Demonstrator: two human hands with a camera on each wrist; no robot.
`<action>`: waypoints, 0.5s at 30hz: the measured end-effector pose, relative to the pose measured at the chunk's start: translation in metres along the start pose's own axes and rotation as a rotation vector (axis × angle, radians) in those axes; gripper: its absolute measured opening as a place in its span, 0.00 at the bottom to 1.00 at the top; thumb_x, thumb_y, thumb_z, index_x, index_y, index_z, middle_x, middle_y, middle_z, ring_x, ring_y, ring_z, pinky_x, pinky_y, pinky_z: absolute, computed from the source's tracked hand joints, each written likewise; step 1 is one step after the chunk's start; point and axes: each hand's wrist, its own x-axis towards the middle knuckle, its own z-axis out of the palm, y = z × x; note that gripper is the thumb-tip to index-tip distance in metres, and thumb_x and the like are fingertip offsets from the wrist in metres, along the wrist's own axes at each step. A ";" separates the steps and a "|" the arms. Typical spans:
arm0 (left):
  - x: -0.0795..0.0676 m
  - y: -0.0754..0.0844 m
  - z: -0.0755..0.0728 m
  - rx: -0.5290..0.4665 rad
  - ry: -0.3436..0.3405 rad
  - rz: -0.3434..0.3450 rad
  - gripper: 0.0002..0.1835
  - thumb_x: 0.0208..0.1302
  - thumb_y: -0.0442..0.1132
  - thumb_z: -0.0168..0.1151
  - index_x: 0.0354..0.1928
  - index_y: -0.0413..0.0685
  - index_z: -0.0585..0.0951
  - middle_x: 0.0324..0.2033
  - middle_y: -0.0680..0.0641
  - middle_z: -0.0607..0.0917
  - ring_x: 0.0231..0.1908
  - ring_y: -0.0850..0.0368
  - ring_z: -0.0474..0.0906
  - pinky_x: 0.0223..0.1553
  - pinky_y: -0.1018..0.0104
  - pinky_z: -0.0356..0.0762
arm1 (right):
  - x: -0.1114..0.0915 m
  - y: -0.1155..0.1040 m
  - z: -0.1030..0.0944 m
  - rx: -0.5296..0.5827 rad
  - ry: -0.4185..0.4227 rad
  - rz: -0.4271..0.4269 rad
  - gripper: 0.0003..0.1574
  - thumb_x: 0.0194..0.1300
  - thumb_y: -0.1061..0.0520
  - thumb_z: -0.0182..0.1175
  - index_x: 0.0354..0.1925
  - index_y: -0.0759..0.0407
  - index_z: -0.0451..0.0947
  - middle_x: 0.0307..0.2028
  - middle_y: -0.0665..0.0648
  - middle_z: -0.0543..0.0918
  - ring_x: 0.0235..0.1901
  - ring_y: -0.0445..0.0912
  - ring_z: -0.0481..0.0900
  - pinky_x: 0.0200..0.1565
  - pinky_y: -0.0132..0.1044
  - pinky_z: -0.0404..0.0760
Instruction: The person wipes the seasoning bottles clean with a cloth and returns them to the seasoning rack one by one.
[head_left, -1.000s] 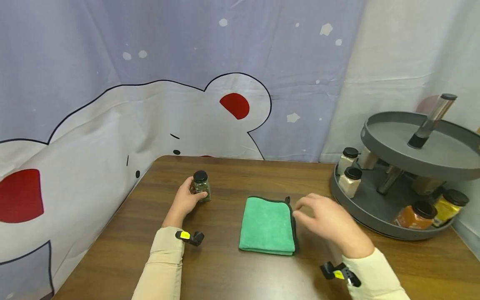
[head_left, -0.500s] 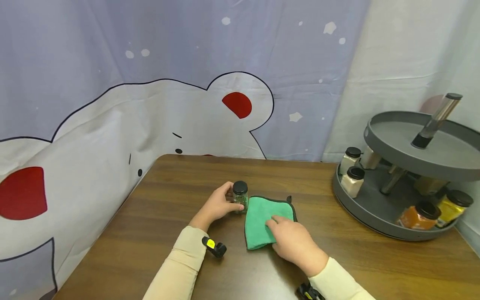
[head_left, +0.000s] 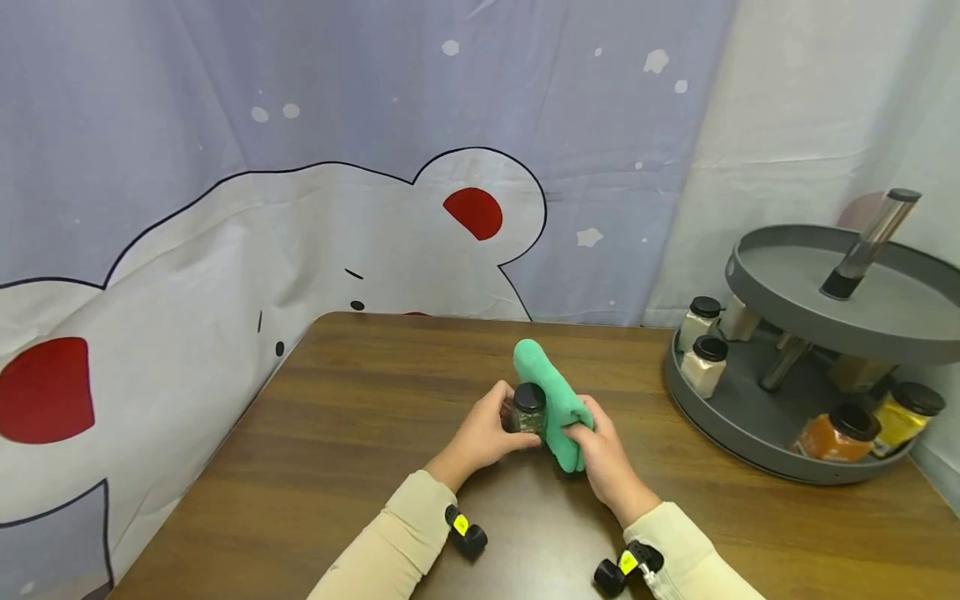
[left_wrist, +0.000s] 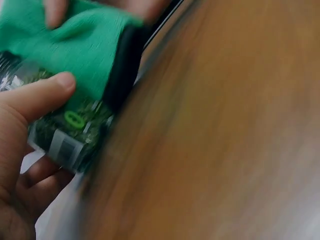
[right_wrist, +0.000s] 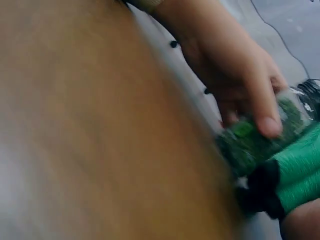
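A clear jar of dried green herbs (head_left: 529,419) with a black lid is held upright in my left hand (head_left: 482,435), thumb on the near side and fingers round the back. In the left wrist view the herb jar (left_wrist: 65,142) shows a barcode label and a green ring mark. My right hand (head_left: 609,457) grips a folded green cloth (head_left: 551,392) with black edging, thumb pressed on its face. The cloth lies along the jar's right side. The right wrist view shows the left thumb (right_wrist: 270,125) across the jar and the cloth (right_wrist: 302,165) against it.
At the right stands a grey two-tier turntable rack (head_left: 780,450). Its lower tier bears several black-lidded spice jars, among them a white one (head_left: 703,367), an orange one (head_left: 836,435) and a yellow one (head_left: 906,417). A patterned curtain (head_left: 337,233) hangs behind the wooden table (head_left: 360,400).
My left hand has carried the herb jar rightward to the middle. My right hand has moved in to the cloth, picked it up from the table and brought it against the jar.
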 end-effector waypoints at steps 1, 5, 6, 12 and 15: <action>-0.001 0.001 0.003 0.003 0.019 0.004 0.28 0.53 0.43 0.81 0.45 0.48 0.69 0.42 0.49 0.81 0.39 0.57 0.80 0.38 0.64 0.78 | -0.001 0.003 0.003 0.031 -0.033 -0.012 0.25 0.64 0.69 0.54 0.60 0.68 0.65 0.52 0.61 0.75 0.46 0.47 0.76 0.47 0.37 0.77; -0.002 0.004 0.008 0.012 0.061 0.003 0.27 0.54 0.40 0.79 0.44 0.48 0.68 0.44 0.47 0.80 0.38 0.56 0.80 0.36 0.65 0.78 | -0.003 0.011 0.010 -0.024 -0.077 -0.016 0.39 0.65 0.65 0.65 0.70 0.63 0.60 0.61 0.62 0.73 0.52 0.45 0.76 0.50 0.34 0.77; -0.002 0.004 0.009 0.015 0.062 0.002 0.27 0.54 0.40 0.79 0.44 0.47 0.68 0.44 0.47 0.80 0.38 0.56 0.80 0.36 0.65 0.78 | -0.004 0.011 0.011 -0.060 -0.064 -0.010 0.39 0.66 0.63 0.65 0.70 0.64 0.61 0.61 0.63 0.74 0.52 0.44 0.76 0.50 0.33 0.77; -0.002 0.004 0.009 0.033 0.074 -0.001 0.28 0.52 0.41 0.81 0.43 0.48 0.67 0.43 0.48 0.80 0.37 0.57 0.79 0.36 0.65 0.77 | -0.005 0.008 0.015 0.136 0.045 0.013 0.23 0.75 0.61 0.51 0.62 0.74 0.67 0.48 0.51 0.81 0.47 0.39 0.78 0.50 0.32 0.77; -0.002 0.004 0.011 0.050 0.084 -0.009 0.28 0.51 0.41 0.82 0.42 0.49 0.68 0.41 0.49 0.80 0.37 0.58 0.77 0.36 0.65 0.76 | -0.006 0.007 0.015 0.235 0.016 -0.001 0.18 0.76 0.61 0.48 0.59 0.68 0.69 0.45 0.45 0.81 0.47 0.38 0.78 0.51 0.31 0.76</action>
